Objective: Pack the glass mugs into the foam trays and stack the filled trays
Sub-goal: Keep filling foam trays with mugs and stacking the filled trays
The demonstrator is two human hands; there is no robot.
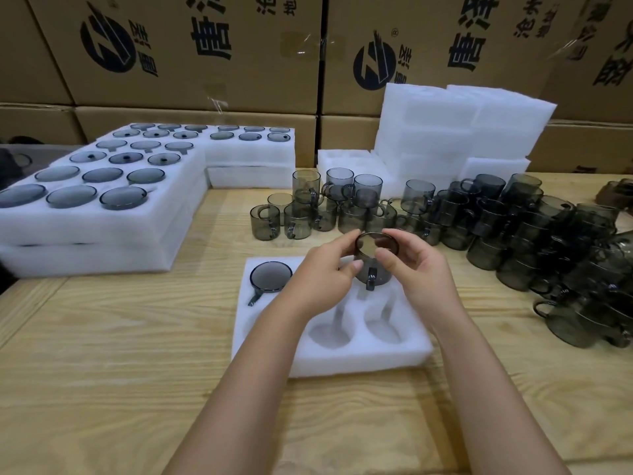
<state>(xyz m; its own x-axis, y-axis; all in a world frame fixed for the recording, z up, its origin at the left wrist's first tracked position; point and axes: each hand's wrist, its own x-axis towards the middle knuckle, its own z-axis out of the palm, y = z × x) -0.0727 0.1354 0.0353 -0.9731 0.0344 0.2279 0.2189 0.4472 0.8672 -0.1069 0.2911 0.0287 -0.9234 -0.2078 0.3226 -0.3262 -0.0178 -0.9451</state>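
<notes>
A white foam tray [342, 363] lies on the wooden table in front of me. One smoky glass mug [270, 276] sits in its far left pocket, handle toward me. Both hands hold a second smoky mug [375, 265] by its rim over the tray's far right pocket, handle facing me. My left hand [322, 272] pinches the rim's left side and my right hand [416, 269] pinches its right side. Two near pockets in the tray show no mug. My left forearm covers the tray's middle part.
Loose smoky mugs [346, 204] stand behind the tray, and stacked mugs [534, 241] crowd the right side. Filled foam trays [102, 200] are stacked at the left. Unfilled foam trays [455, 128] are piled at the back. Cardboard boxes [191, 53] form a wall behind.
</notes>
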